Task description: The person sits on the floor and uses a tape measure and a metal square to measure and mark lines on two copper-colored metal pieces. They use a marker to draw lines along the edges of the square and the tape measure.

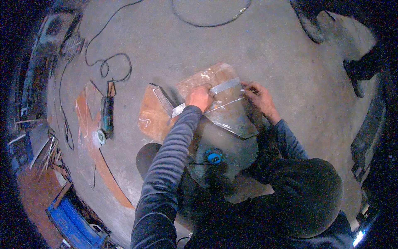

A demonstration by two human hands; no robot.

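Note:
A rust-brown metal plate (199,79) with angled corners lies on the floor before me. Across it runs a flat grey metal strip (227,85), and my left hand (200,98) is closed over it, pressing it down. At the strip's right end, my right hand (262,100) pinches something thin with a pale tip, too small to name. A pale line (224,105) crosses the plate just below the strip. Left of my left hand lies another brown metal piece (152,114) with a raised edge.
An angle grinder (107,118) lies to the left, its cord looping away, by brown offcuts (85,112). A blue round object (214,157) sits near my knees. A hose (207,25) curves at the top. Another person's dark shoe (311,27) shows upper right. A blue container (76,222) stands lower left.

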